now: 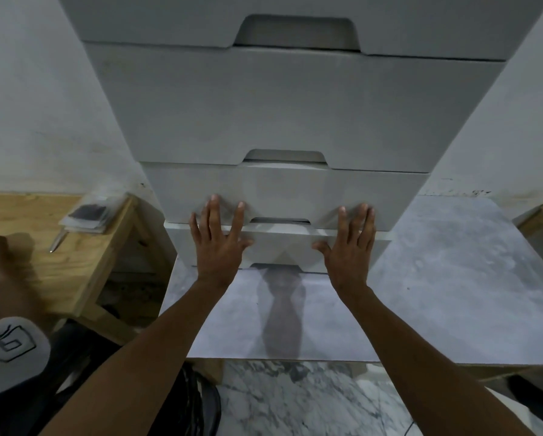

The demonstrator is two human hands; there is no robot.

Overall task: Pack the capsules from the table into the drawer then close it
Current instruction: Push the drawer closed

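Both hands, left hand [219, 243] and right hand [349, 247], lie flat with fingers spread on the stiff, smooth drawer [282, 247] front, which likely slides easily under an even push.

Beneath the spread fingers [213, 212] of both hands, a drawer front [282, 247] of smooth, matt white board, seemingly laminate, was seen; the drawer fronts above [279, 108] were finished alike. Below the wrists, a table top [452, 278] of grey, marble-patterned sheet with a faint sheen was noted. Well left of the fingers, a bench [75, 256] of bare, unvarnished wood was shown, bearing a glossy metal pen [57, 239] and clear plastic sleeves [89, 215].
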